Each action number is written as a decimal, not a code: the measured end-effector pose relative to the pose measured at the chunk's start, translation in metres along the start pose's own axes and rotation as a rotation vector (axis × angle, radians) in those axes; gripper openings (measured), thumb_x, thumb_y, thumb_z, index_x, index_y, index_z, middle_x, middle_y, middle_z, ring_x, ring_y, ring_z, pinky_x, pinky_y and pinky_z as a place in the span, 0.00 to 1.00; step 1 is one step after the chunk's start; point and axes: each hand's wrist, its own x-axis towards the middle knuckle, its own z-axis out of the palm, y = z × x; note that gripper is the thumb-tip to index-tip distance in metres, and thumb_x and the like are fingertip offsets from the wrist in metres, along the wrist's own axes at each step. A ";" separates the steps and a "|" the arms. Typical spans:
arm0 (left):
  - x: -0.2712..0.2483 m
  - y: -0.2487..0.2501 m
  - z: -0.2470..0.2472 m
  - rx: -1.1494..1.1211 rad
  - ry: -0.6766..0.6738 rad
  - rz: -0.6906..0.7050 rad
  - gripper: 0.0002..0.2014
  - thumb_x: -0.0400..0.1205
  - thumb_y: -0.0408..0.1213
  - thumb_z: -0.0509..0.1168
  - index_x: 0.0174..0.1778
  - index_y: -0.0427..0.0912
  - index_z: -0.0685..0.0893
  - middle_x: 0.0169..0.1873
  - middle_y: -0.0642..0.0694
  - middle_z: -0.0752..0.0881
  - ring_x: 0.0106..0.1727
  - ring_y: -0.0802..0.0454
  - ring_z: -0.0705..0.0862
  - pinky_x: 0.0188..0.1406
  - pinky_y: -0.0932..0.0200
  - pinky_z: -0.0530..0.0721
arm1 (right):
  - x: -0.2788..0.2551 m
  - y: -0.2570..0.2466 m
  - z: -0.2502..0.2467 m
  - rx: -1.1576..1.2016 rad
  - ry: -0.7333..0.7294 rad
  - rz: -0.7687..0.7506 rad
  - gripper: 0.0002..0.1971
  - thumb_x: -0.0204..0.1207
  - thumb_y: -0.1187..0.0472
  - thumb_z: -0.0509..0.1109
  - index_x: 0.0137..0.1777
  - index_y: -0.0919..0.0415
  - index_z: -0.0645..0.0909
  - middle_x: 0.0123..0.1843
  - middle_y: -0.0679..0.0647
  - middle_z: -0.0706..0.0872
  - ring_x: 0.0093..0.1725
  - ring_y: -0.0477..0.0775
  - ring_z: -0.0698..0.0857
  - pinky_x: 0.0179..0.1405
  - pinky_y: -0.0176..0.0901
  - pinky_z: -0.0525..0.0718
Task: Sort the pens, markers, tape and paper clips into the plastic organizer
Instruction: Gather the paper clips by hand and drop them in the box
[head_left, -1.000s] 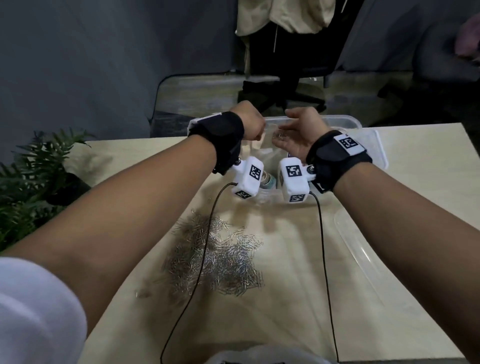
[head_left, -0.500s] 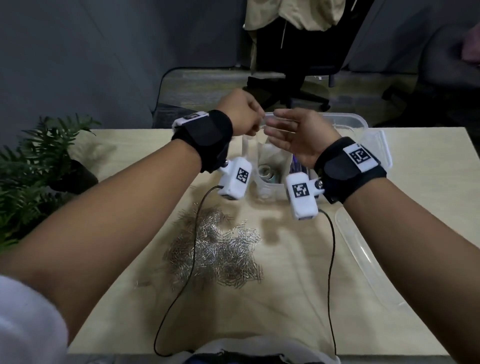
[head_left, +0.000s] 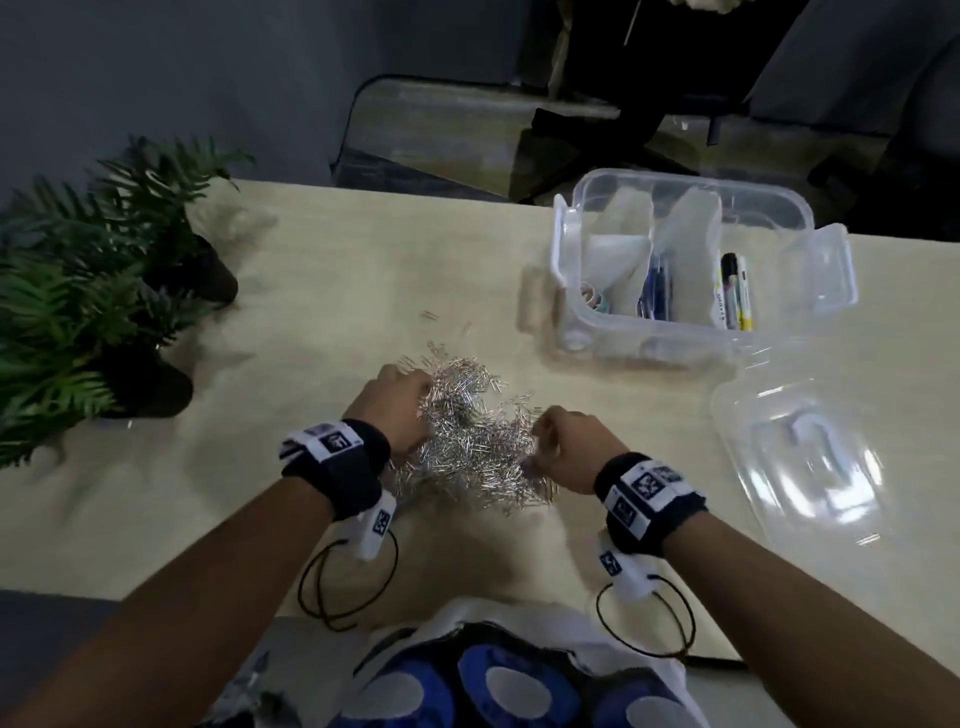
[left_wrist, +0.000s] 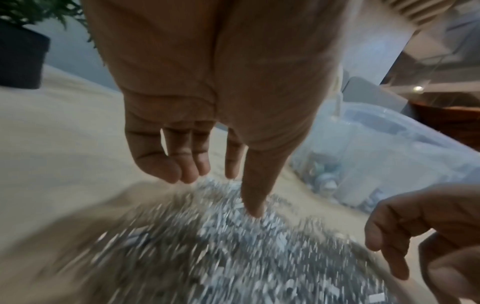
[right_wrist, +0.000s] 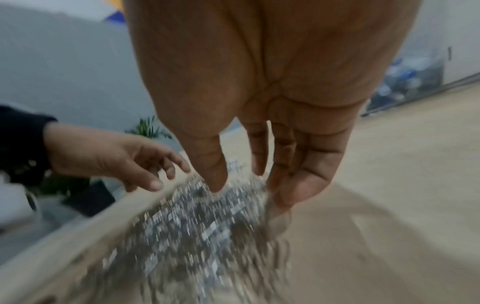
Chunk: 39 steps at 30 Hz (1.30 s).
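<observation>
Head view, paper clips (head_left: 470, 441): a loose silver heap on the table (head_left: 311, 291), well short of the plastic organizer (head_left: 691, 260), on its near-left side.
Head view, hands: left hand (head_left: 397, 408) at the heap's left edge, right hand (head_left: 571, 449) at its right edge, both knuckles-up; the fingers are hidden from here.
Head view, organizer: open, with pens (head_left: 655, 288) in the middle compartment, markers (head_left: 735, 291) in the right one, tape (head_left: 592, 299) in the left; its lid (head_left: 800, 452) lies just nearer and to its right.
Left wrist view, fingers: straight and slightly parted, tips touching the top of the blurred heap, gripping nothing.
Right wrist view, fingers: extended, thumb (right_wrist: 210, 164) apart from the rest, tips dipping into the clips; no pinch visible.
Risk: clips look tangled and slippery, so a scooped handful may shed strays on the way to the organizer, or land in the wrong compartment.
Risk: the wrist cables (head_left: 353, 587) lie beside the heap and could drag clips off the table.
</observation>
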 end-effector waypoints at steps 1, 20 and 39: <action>-0.002 -0.006 0.009 -0.009 -0.002 -0.001 0.36 0.73 0.47 0.78 0.75 0.54 0.70 0.67 0.41 0.71 0.62 0.41 0.79 0.64 0.46 0.81 | 0.000 0.002 0.010 -0.027 0.004 0.053 0.28 0.69 0.46 0.79 0.63 0.56 0.74 0.56 0.53 0.81 0.53 0.55 0.83 0.53 0.48 0.84; 0.016 -0.028 0.038 -0.181 0.185 0.189 0.08 0.80 0.37 0.71 0.52 0.49 0.82 0.49 0.48 0.85 0.46 0.47 0.84 0.49 0.54 0.83 | 0.026 -0.055 0.050 0.029 0.330 -0.021 0.09 0.75 0.65 0.71 0.54 0.59 0.86 0.48 0.59 0.88 0.49 0.59 0.86 0.53 0.47 0.86; 0.021 -0.055 0.016 -1.343 -0.205 -0.020 0.03 0.83 0.26 0.65 0.43 0.35 0.83 0.38 0.40 0.83 0.35 0.50 0.82 0.33 0.60 0.84 | 0.043 -0.082 0.057 0.031 0.337 0.042 0.31 0.70 0.52 0.80 0.70 0.58 0.73 0.60 0.57 0.81 0.56 0.58 0.81 0.57 0.46 0.79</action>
